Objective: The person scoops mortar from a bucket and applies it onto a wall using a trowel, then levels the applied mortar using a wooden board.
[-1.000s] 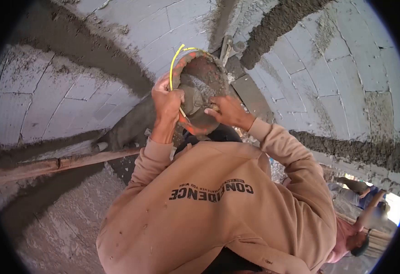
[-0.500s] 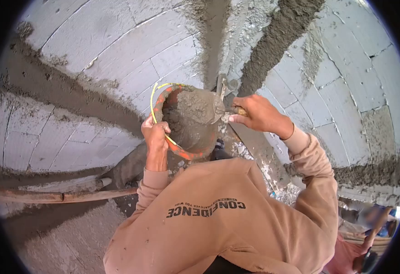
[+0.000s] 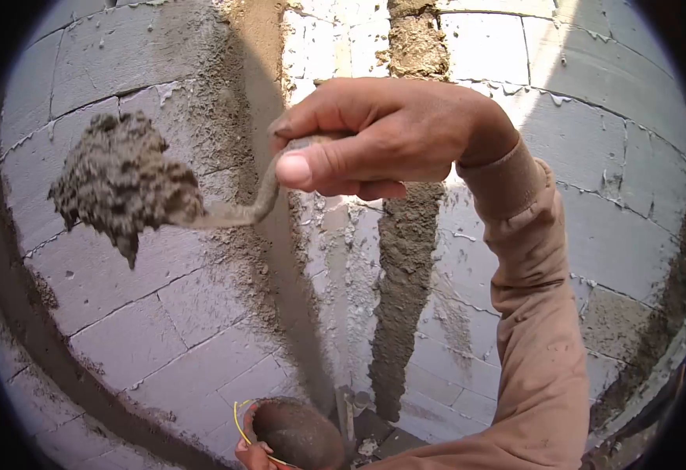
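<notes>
Right hand: the right hand (image 3: 382,141), well above the bucket and to its right, is closed around the end of the trowel (image 3: 233,214), thumb laid along the top, a hold that seems meant to stop the loaded blade from rolling.
Trowel: its bent neck runs out leftward from the fist, high over the bucket; the blade itself is buried under its load.
Mortar heap: the wet grey mortar heap (image 3: 124,180) sits on the blade, above the bucket and to its left, in front of the wall (image 3: 484,51). One lump hangs in a point below, so the near-level carry probably keeps the rest aboard.
Left hand: the left hand (image 3: 257,456), at the bucket's left edge, has its fingers clasped on the rim, likely to steady it; the lower part is cut off by the frame.
Bucket: the orange-edged bucket (image 3: 251,421), the landmark here, tilts its mouth towards the view; its inside is too dark to tell how much mortar remains.
Yellow strip: the thin yellow strip (image 3: 238,423) curves along the bucket's left rim.
Rough band: the dark rough band (image 3: 406,258) climbs the blocks above the bucket and to its right.
Sleeve: the tan sleeve (image 3: 539,313) rises to the bucket's right, elbow bent, which lets the fist stand high.
</notes>
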The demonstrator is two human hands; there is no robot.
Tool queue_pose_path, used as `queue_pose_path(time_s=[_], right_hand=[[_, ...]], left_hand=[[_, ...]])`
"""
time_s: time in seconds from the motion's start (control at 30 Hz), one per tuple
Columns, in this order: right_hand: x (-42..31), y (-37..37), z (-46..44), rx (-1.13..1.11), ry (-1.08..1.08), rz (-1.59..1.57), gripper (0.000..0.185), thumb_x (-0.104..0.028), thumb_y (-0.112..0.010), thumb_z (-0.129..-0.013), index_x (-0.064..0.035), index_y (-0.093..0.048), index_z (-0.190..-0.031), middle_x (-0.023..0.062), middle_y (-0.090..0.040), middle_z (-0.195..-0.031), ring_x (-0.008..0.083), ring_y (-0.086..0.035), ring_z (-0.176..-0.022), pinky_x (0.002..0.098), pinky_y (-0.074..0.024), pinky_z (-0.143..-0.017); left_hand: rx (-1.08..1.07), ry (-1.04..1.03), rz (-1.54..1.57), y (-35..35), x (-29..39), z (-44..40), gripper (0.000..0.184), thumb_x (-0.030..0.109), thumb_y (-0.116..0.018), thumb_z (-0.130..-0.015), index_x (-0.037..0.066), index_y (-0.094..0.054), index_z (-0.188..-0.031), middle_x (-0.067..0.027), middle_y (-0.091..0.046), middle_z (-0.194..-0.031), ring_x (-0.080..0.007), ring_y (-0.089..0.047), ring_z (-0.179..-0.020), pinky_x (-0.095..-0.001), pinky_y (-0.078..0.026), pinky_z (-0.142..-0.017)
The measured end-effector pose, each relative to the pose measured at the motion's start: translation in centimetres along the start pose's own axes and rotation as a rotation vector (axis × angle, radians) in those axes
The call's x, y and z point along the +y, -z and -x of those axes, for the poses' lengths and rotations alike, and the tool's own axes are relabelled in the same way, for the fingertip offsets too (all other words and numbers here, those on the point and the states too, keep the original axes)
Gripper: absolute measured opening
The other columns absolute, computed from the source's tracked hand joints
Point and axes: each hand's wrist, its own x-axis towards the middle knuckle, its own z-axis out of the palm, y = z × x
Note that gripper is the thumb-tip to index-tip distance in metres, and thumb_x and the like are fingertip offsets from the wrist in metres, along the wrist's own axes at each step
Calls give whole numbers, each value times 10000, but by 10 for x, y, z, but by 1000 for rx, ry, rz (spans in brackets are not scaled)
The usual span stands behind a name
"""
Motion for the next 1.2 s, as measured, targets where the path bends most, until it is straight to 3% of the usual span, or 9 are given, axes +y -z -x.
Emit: queue_pose_path(time_s=[0.27,0.37,0.47,0.57,0.67,0.77,0.83,1.07,1.2], right_hand=[[140,165,33,459,-30,-474,379,-456,-514,-1049,-87,-567,-977,-34,-521,-711,-5,-473,-470,132,-430,-374],[206,222,84,1128,-555,-174,326,-369,-504,-1062,-64,-554,-959,0,-563,-726,52,-493,-494,213,-468,-408],[172,201,131,1389,-339,10,312,-404,-525,-1043,-109,-513,-943,-24,-530,-731,39,-507,-543,197,-485,-442],[136,146,147,1276,-488,97,324,-415,-519,-1041,-112,-505,-930,-40,-510,-727,24,-494,-531,186,-470,-420],[95,26,124,1097,-649,65,313,-379,-502,-1045,-98,-504,-907,-39,-482,-710,37,-465,-515,204,-458,-431],[64,-128,91,613,-757,-102,186,-218,-528,-949,-33,-553,-955,8,-483,-680,133,-522,-591,312,-448,-524],[78,-254,70,308,-576,57,310,-280,-539,-891,-13,-617,-1028,212,-668,-856,401,-647,-791,498,-508,-747],[40,-718,-24,-221,-516,217,232,-183,-665,-810,-21,-710,-970,219,-719,-977,349,-712,-983,490,-575,-779],[-40,-697,-49,-296,-511,-225,296,-271,-678,-852,-15,-706,-1000,242,-698,-962,431,-684,-944,514,-557,-810]], left_hand=[[16,86,-16,-35,8,-6,307,-35,-603,-795,-68,-623,-1099,-95,-588,-738,-199,-553,-588,-309,-442,-493],[-1,99,-29,-22,7,-11,320,-5,-645,-808,-58,-616,-1122,-98,-574,-736,-225,-565,-618,-326,-461,-516],[-37,119,-25,-2,0,-17,342,25,-686,-821,-48,-609,-1145,-101,-559,-735,-251,-577,-648,-343,-479,-539],[-66,75,-24,8,5,-11,328,1,-613,-838,-65,-588,-1158,-91,-545,-726,-275,-545,-578,-383,-444,-504],[-240,10,3,12,46,18,749,-162,-432,-581,-120,-587,-1312,-147,-600,-1396,-200,-674,-934,-198,-429,-471],[-217,-63,69,48,32,8,510,-155,-451,-617,-114,-635,-1091,-93,-663,-878,-146,-597,-596,-229,-401,-416],[-185,-79,54,68,38,18,310,-146,-466,-648,-78,-609,-914,-7,-487,-604,-100,-445,-415,-250,-366,-378],[-312,-153,-110,134,52,70,360,-187,-466,-598,-76,-648,-887,-2,-531,-733,-90,-471,-525,-243,-340,-374],[-352,-127,-200,176,51,88,492,-185,-477,-563,-85,-685,-997,-10,-562,-787,-88,-502,-616,-243,-349,-374]])
